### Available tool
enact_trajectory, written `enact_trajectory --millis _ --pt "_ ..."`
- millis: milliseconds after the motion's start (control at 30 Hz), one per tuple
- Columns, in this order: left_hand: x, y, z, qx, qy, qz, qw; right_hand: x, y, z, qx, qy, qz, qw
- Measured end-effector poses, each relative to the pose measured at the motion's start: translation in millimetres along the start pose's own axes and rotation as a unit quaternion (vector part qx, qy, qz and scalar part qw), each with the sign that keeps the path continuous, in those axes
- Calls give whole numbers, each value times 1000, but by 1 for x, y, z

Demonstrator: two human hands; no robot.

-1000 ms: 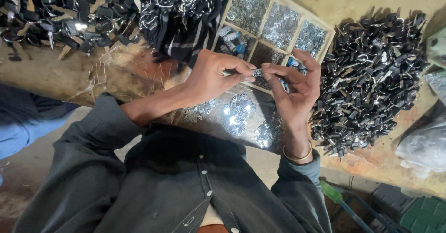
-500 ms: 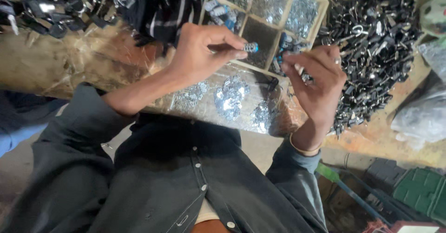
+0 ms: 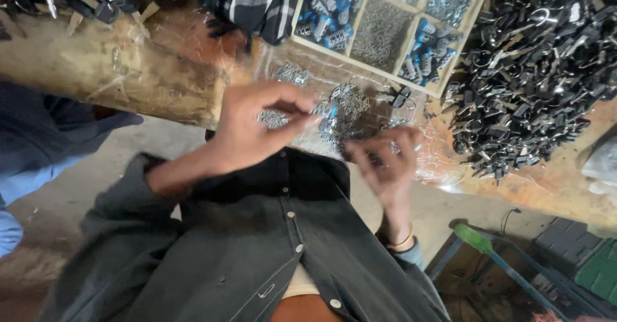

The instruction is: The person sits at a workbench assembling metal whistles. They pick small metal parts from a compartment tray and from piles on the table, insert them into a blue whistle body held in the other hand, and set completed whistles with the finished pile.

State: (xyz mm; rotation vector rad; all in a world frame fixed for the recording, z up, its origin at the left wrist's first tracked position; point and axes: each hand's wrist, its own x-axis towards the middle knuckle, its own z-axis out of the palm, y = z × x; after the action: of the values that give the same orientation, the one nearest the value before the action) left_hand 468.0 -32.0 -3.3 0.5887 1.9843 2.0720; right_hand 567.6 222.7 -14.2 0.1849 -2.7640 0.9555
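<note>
Wooden workbench (image 3: 128, 71), compartment tray (image 3: 385, 26), black parts heap (image 3: 533, 71), blurred hands (image 3: 257, 129)

Wood bench (image 3: 128, 71): divided tray (image 3: 385, 33), black parts pile (image 3: 533, 71), foil sheet (image 3: 347, 113).

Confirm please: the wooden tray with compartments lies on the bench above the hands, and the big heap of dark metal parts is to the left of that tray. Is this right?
Not quite. In the head view the heap of dark metal parts lies to the right of the wooden tray, not the left. The rest holds: the tray is on the bench, above the left hand and right hand.
</note>
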Motion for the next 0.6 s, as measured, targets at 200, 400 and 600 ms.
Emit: enact_trajectory --millis 200,400,600 --pt "-62 -16 22 3 46 -87 995 -30 -30 18 -102 -21 -34 994" --pt "-88 -44 36 34 85 -76 993 -37 -23 21 -40 -7 32 999" --pt "-96 -52 38 43 78 -71 994 -48 -14 22 -79 1 -33 996"
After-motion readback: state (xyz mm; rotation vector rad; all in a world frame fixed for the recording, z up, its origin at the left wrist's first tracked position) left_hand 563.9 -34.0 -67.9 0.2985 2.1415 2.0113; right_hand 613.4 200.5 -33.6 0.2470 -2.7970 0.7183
